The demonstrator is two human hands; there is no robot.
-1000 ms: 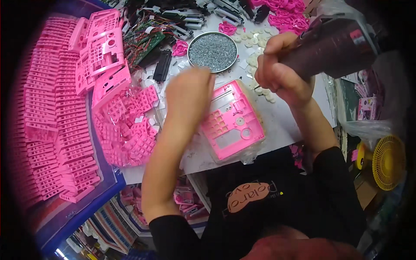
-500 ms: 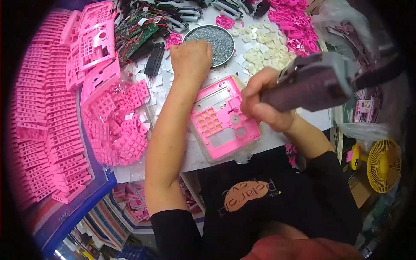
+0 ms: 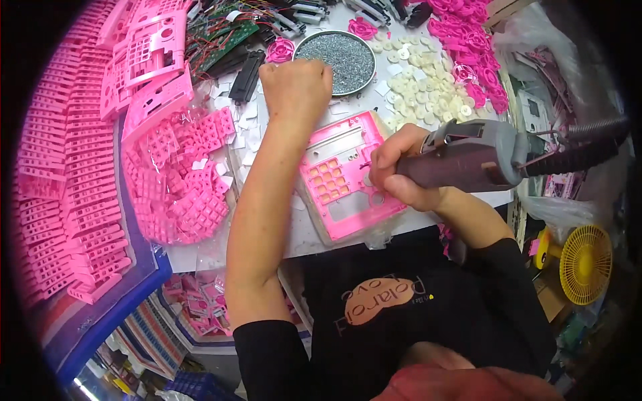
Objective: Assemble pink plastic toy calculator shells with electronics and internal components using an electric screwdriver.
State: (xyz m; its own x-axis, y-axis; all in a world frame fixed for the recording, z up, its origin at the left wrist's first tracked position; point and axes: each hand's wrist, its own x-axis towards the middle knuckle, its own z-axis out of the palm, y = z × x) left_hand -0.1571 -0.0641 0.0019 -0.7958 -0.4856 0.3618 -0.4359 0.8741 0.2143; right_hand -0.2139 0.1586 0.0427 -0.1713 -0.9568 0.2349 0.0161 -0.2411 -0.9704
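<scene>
My right hand (image 3: 404, 167) is wrapped round a dark power screwdriver (image 3: 461, 160), its body tilted over the right side of a pink plastic casing (image 3: 348, 217). The hand hides the tool's tip. The casing lies on the table before me, with a grid of square holes and round openings. My left hand (image 3: 294, 87) is closed, back up, beside the left rim of a round dish of small metal screws (image 3: 338, 60). Whatever its fingers hold is hidden. A black plastic strip (image 3: 247, 77) lies just left of that hand.
Pale round discs (image 3: 428, 83) and pink ring-shaped parts (image 3: 468, 40) spread at the back right. Wired circuit boards (image 3: 231, 43) are heaped at the back left. Pink button pads (image 3: 184, 180) and stacked pink casings (image 3: 73, 160) fill the left. A yellow fan (image 3: 585, 264) stands lower right.
My right hand has brought the screwdriver a little lower and left over the casing. My left hand stays closed, now less over the screw dish. The whole view has shifted slightly.
</scene>
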